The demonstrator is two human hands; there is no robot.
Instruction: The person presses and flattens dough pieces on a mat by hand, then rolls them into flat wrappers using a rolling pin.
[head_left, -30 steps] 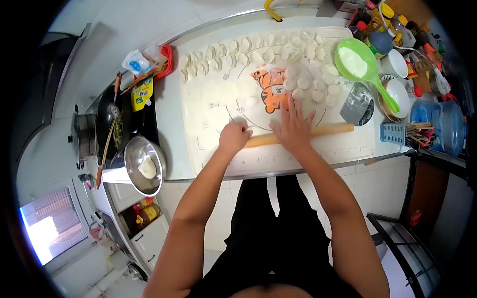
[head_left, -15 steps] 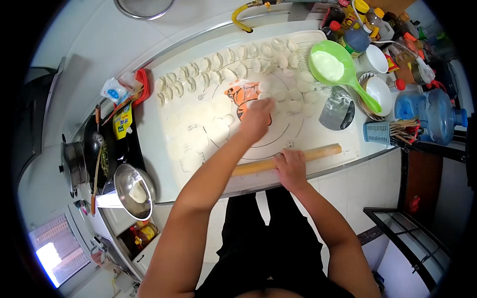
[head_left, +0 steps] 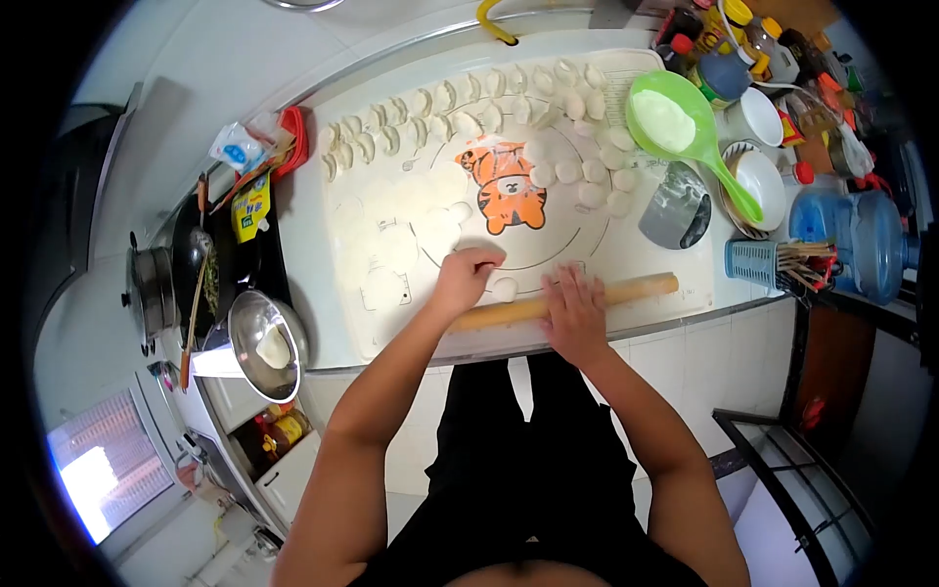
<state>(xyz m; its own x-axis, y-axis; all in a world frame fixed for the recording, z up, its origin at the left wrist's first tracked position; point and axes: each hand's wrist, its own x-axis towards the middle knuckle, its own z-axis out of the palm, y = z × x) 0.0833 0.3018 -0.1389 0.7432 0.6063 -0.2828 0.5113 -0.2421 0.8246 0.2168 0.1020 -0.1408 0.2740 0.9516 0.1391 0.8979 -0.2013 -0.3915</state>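
My left hand hovers at the near part of the white mat, fingers curled together with nothing visible in them. Just beside it a small round dough piece lies by the wooden rolling pin. My right hand rests palm-down across the pin, its fingers stretched out past it onto the mat. Several flat dough rounds are grouped right of the printed tiger. Rows of folded dumplings line the far side of the mat.
At the right stand a green ladle-shaped scoop with flour, a dough scraper, bowls, a blue basket of chopsticks and a large water bottle. To the left are a metal bowl with dough and a wok.
My left hand has drawn back from the tiger print toward me, and a dough piece now lies by the pin. My right hand's fingers have stretched forward over the pin.
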